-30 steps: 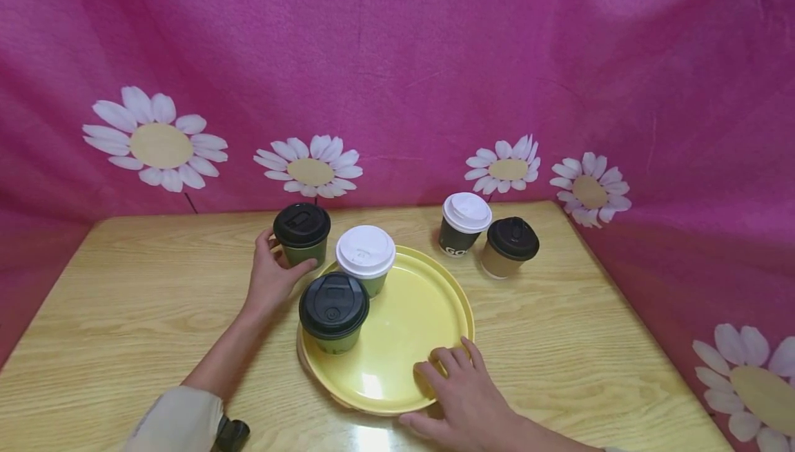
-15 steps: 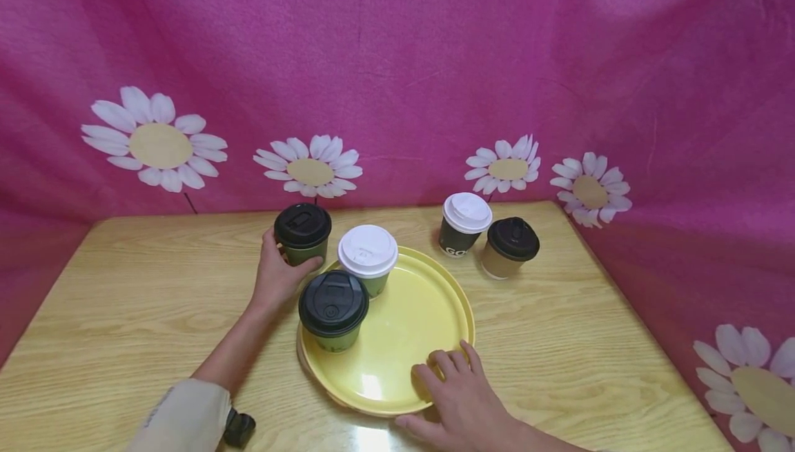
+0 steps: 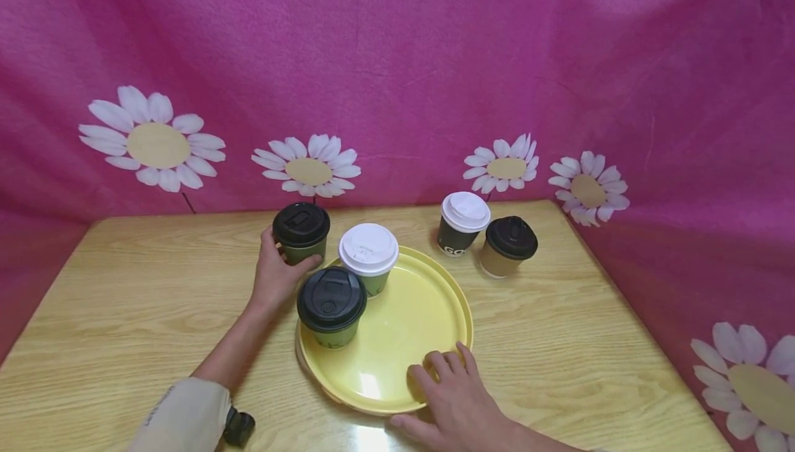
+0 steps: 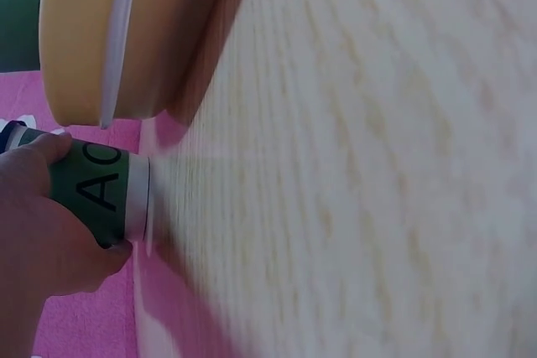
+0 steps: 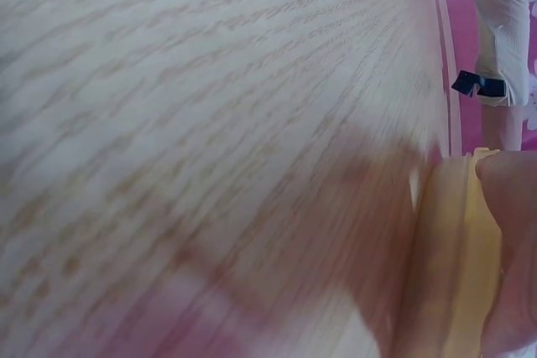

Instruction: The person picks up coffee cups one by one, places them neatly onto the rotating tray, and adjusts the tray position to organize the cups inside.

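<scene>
Green-walled and black-lidded, the leftmost cup (image 3: 301, 231) is upright just beside the yellow tray (image 3: 410, 324); I see the left hand (image 3: 277, 278) curled round it, fingers drawn closer together than a second ago, so its hold looks surer. Rightward, the right hand (image 3: 458, 397) bends its fingers over the tray's rim; whether they pinch, I can't tell.

Two cups (image 3: 332, 308) on the tray (image 3: 404, 335)

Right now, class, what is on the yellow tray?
A white-lidded cup and, nearer, a black-lidded cup. The cups and the right hand hide the parts of the tray beneath them.
</scene>
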The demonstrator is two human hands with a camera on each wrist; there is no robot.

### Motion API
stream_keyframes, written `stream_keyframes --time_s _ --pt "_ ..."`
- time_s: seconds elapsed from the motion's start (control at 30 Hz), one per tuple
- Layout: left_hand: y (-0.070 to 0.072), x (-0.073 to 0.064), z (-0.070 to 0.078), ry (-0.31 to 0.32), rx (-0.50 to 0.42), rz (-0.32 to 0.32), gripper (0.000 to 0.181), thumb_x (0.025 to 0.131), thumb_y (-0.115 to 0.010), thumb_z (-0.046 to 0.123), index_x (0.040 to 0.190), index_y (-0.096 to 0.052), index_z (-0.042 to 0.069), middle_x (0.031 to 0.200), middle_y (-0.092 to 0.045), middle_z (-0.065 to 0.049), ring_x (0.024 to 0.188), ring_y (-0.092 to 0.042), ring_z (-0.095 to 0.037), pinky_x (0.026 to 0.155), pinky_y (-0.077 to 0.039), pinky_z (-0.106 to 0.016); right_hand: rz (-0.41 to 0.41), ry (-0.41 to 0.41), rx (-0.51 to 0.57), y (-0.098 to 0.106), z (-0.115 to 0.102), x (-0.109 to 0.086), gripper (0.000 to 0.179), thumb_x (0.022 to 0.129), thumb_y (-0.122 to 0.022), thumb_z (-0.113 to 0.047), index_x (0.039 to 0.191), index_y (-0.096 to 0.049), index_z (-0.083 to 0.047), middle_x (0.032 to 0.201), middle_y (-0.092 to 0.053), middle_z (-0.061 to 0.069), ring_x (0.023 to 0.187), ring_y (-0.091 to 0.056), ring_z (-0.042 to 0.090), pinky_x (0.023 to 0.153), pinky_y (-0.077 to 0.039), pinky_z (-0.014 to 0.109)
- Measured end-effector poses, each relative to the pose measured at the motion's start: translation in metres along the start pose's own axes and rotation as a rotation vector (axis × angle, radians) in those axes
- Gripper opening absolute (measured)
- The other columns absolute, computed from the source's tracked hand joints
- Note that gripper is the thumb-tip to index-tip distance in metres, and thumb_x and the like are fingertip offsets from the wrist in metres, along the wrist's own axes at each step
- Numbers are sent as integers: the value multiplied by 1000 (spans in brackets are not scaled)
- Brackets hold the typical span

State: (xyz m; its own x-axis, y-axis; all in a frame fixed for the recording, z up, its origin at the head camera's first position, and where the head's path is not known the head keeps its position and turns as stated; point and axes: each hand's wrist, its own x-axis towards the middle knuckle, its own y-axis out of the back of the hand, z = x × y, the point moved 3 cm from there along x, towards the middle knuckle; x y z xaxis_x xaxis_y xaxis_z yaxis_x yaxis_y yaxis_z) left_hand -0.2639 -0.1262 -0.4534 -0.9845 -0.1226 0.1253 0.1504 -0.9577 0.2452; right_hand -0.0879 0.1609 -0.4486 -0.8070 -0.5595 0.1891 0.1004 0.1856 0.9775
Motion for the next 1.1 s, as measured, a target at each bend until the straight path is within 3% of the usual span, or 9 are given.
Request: stream_keyframes --time_s 0.83,1.1 --pt "2 -1 -2 -14 33 -24 90 86 -77 8 152 -17 2 144 -35 -23 131 -38 -38 111 -34 -51 78 55 -31 0 -9 2 46 92 -51 -67 93 -51 -21 92 -45 -5 88 -47 19 98 -36 62" --pt "2 -1 -3 -22 39 -18 89 85 -78 7 151 -19 2 144 -36 -23 131 -39 -37 110 -36 -51 61 49 -43 -1 -8 3 47 92 -50 -69 93 -52 -21 91 -46 -5 89 -49 19 99 -36 63"
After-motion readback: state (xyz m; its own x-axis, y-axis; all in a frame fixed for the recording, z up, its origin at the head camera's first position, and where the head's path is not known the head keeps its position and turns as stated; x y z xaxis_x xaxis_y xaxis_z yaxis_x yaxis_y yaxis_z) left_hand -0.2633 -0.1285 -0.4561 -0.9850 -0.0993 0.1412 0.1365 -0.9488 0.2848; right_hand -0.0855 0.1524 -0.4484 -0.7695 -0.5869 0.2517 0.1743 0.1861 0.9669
